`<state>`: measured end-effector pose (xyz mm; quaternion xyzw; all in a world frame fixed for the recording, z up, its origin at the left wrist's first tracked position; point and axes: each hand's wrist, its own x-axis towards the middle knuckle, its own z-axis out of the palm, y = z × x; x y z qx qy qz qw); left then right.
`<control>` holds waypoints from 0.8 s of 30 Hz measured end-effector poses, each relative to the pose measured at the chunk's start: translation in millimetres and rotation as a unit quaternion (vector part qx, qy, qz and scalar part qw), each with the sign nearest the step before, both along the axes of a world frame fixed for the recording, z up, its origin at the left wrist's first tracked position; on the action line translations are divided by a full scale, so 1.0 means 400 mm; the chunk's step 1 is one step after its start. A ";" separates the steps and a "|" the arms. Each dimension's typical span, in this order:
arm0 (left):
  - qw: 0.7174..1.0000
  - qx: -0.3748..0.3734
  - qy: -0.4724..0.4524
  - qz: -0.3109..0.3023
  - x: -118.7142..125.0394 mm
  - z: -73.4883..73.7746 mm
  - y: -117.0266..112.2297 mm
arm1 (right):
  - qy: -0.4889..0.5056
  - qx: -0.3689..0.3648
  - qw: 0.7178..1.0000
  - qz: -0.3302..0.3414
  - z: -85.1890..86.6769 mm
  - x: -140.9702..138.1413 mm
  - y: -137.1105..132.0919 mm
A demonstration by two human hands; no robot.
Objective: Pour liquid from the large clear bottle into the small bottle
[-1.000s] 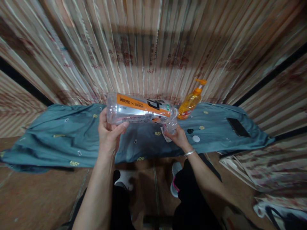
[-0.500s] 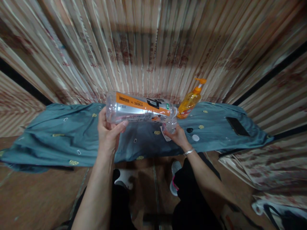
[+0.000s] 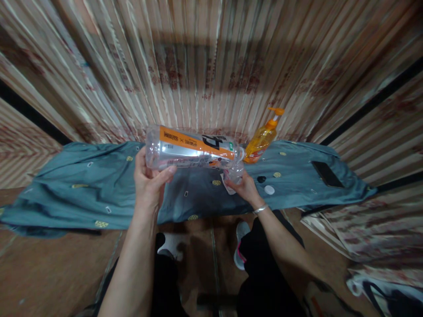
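Observation:
My left hand [image 3: 148,180] is closed round the base of a large clear plastic bottle [image 3: 191,152] with an orange label. The bottle lies tipped on its side, its neck pointing right and down. My right hand [image 3: 243,187] is closed round a small clear container [image 3: 235,174] standing on the blue cloth [image 3: 82,189], directly under the bottle's mouth. A silver bracelet circles my right wrist. Whether liquid is flowing cannot be made out.
An orange pump bottle [image 3: 262,138] stands at the back of the cloth-covered table. A white cap [image 3: 269,189] and a dark cap [image 3: 261,179] lie right of my right hand. A black phone [image 3: 327,173] lies far right. Striped curtains hang behind. A bag [image 3: 380,295] sits bottom right.

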<state>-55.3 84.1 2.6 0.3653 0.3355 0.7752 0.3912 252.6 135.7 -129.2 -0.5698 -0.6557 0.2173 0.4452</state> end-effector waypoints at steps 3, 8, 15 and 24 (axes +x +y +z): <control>1.000 -0.003 -0.001 -0.002 -0.001 0.000 0.000 | -0.007 -0.008 1.000 0.000 0.001 0.001 0.000; 1.000 -0.004 0.010 -0.006 -0.003 0.000 -0.001 | -0.011 -0.012 1.000 0.002 0.005 0.003 0.000; 1.000 0.000 0.001 -0.008 0.000 0.002 -0.001 | -0.004 -0.007 1.000 0.010 0.003 0.004 0.001; 1.000 -0.004 -0.024 -0.002 0.007 0.009 0.001 | 0.000 0.001 1.000 0.010 -0.007 0.006 0.004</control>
